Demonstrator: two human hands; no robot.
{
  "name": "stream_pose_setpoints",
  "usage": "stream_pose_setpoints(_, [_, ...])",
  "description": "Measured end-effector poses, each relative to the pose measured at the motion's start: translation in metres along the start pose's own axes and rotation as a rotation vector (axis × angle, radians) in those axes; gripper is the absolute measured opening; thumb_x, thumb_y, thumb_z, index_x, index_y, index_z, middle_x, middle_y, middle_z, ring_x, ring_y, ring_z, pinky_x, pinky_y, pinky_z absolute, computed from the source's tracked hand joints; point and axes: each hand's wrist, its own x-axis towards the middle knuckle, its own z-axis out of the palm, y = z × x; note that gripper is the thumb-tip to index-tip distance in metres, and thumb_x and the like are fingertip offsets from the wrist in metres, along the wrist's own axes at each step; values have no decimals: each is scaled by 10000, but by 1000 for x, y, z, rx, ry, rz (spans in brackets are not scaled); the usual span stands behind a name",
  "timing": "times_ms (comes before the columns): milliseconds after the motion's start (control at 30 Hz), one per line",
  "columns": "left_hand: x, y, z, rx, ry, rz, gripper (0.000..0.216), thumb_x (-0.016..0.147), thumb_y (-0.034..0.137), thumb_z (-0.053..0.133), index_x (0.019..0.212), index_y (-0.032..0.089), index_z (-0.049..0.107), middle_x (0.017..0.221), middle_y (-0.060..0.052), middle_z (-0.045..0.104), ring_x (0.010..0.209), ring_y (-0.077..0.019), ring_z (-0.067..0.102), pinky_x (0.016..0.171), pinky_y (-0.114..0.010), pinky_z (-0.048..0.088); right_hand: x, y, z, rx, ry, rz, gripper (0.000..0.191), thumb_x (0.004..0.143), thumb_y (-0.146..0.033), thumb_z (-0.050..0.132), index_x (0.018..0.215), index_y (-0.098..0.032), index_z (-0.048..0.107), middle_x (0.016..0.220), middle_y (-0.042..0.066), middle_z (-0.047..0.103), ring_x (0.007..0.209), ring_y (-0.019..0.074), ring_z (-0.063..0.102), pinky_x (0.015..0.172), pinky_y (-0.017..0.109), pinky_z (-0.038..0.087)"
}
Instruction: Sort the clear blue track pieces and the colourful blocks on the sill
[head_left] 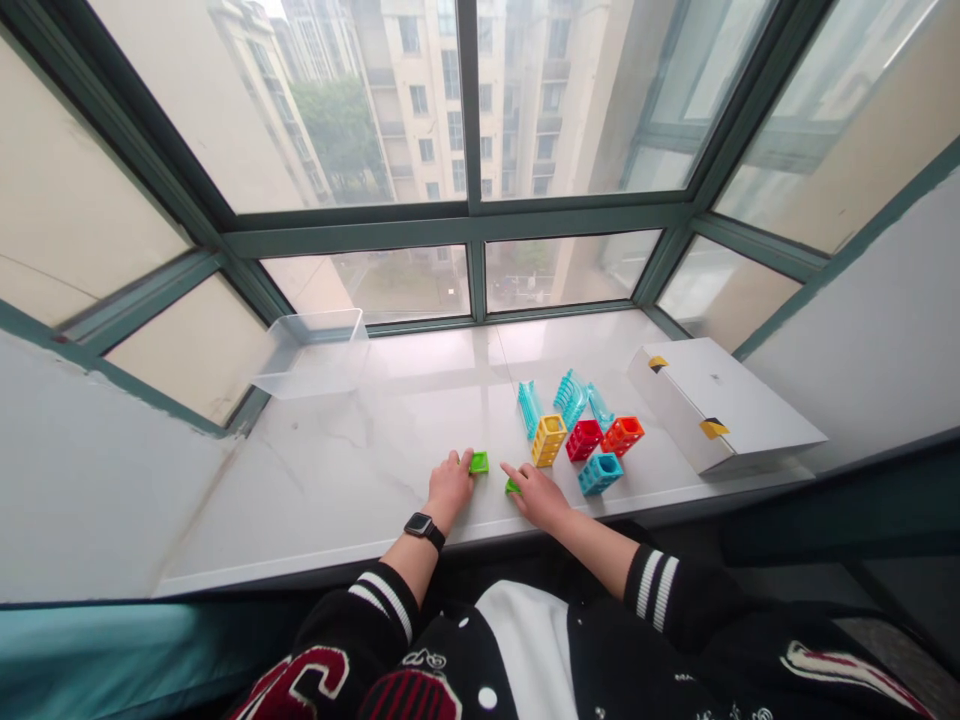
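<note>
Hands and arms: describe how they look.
The left hand and right hand wear no gloves. A black watch with a squarish face circles the left wrist. Black sleeves end in white-striped cuffs; a dark red, white-edged patch marks the left sleeve.

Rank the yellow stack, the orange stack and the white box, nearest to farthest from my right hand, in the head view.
From your right hand:
1. Yellow stack: just beyond the hand.
2. Orange stack: farther right, past the red stack.
3. White box: right of all the stacks.
</note>
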Motion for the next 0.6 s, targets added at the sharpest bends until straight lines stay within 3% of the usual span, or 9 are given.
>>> stream_pose_setpoints(133, [11,1,-5,42,-49,12,570,1053,376,487,1608,347,359,1246,-132,578,992,-281,665,821,-388,509,5,-7,-10,-54,-72,0,682,1018,-263,561,1655,-380,347,1224,95,611,1097,253,613,884,310,465])
stream_pose_setpoints(333, [13,7,-2,70,-35,51,604,1073,384,457,1651,395,283,1234,-125,587,1001,-275,665,823,-370,501,32,-29,-14,-78,-129,27,637,1004,-288,549,1621,-360,410,1319,124,609,1142,289,591,878,338,473])
stream_pose_setpoints(467, [9,1,0,39,7,42,652,1050,395,516,1646,263,286,1239,-140,611,1008,-269,670,835,-365,504,44,-39,-10,-96,-145,86,634,1010,-275,509,1629,-344,393,1371,155,587,1199,316,575,905,376,481])
stream_pose_setpoints(600, [-4,-11,-2,2,29,-16,512,1028,404,548,1469,153,480,1263,-168,624,1071,-281,667,873,-371,504,56,-45,-9,-110,-148,126,670,1001,-228,490,1648,-340,354,1391,181,560,1226,337,560,926,420,483])
